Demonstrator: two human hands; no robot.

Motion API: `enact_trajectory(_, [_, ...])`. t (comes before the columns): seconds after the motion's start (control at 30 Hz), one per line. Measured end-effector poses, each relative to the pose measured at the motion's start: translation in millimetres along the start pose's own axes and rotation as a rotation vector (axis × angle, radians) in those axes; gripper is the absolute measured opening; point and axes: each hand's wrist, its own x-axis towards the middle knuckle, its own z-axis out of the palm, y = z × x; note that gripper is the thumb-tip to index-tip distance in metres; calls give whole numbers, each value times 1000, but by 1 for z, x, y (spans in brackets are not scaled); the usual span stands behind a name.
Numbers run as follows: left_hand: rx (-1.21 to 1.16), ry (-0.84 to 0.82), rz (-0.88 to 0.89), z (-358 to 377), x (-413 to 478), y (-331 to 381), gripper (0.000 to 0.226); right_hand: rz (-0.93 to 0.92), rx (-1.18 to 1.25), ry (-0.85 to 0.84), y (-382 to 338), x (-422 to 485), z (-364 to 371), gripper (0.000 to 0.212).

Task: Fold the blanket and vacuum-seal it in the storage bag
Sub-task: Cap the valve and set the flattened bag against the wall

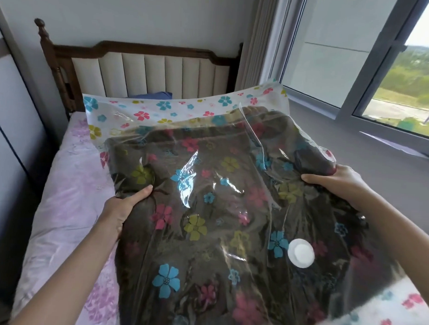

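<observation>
Brown blanket [206, 235] inside flower-printed clear storage bag [162, 107], left hand [120, 209] and right hand [339, 183] gripping its sides

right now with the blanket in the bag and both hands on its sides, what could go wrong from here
1. The storage bag looks puffy and its far floral end is loose; if that opening is not fully zipped, suction may fail. I cannot tell whether it is sealed.
2. The left hand and right hand grip slick plastic at the sides, so the brown blanket could slip or bunch.
3. The white valve sits on crinkled film; creases there might leak.
</observation>
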Motion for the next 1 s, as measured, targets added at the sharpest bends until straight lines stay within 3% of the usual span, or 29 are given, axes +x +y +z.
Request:
enact_trajectory(0.17, [-7,-12,28,51,11,4,56,31,-4,35,25,29,-24,56])
enact_trajectory(0.37, [-13,-75,25,104,33,2,64,76,-25,65,49,51,-48,61])
enact_trajectory(0.53, [-6,-109,24,158,31,-4,52,99,-10,73,85,79,-73,62])
enact_trajectory(0.67, [-2,-85,22,221,27,-9,63,104,8,69,128,125,-98,61])
enact_trajectory(0.83, [1,-34,-13,312,7,-21,55,73,-3,14,182,190,-137,58])
enact_trajectory(1.0, [-8,-11,-28,388,-2,-23,76,64,-2,-17,220,249,-180,57])
